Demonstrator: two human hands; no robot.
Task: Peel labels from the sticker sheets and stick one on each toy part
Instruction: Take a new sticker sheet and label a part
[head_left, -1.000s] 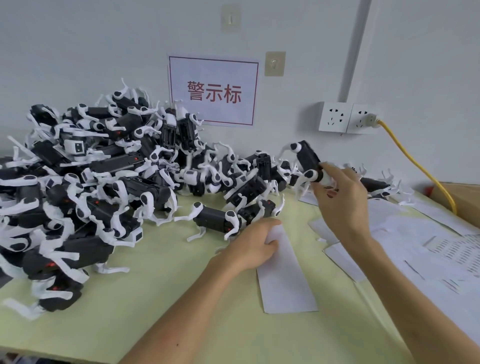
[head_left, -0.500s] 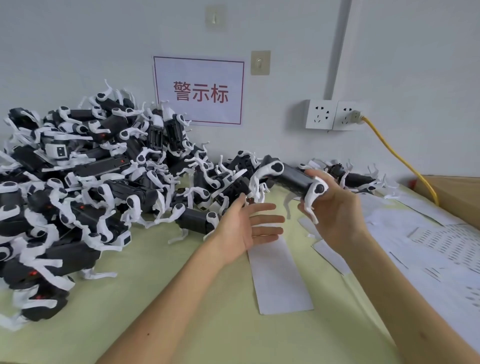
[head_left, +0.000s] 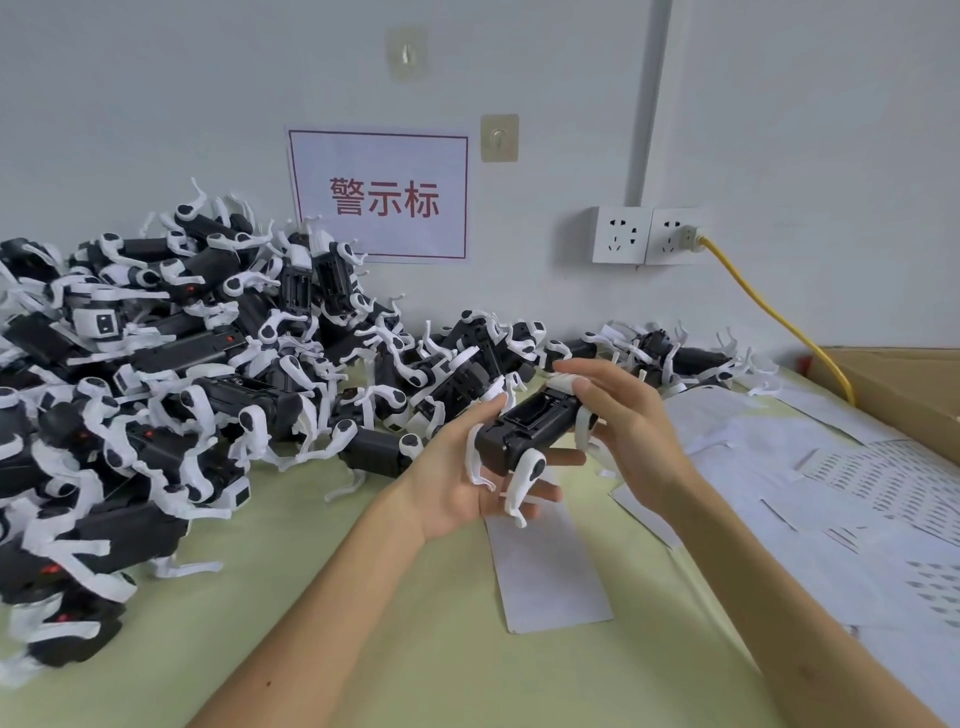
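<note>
A black toy dog part (head_left: 524, 434) with white legs is held above the table between both hands, its open underside facing up. My left hand (head_left: 457, 480) cradles it from below, thumb on its near end. My right hand (head_left: 631, 426) grips its far end, with a white label on the raised fingertip. A white sticker sheet (head_left: 548, 566) lies flat on the table just under the hands. A big heap of the same black-and-white toy parts (head_left: 171, 384) fills the left side.
More toy parts (head_left: 670, 356) line the wall behind the hands. Used and perforated sticker sheets (head_left: 841, 499) cover the table's right side beside a cardboard box (head_left: 904, 384). A yellow cable (head_left: 769, 312) runs from the wall sockets (head_left: 649, 235). The green table (head_left: 363, 623) spreads in front.
My right hand has brought the toy part from the back pile toward me and turned it underside up. My left hand left the sticker sheet and came up under the part.
</note>
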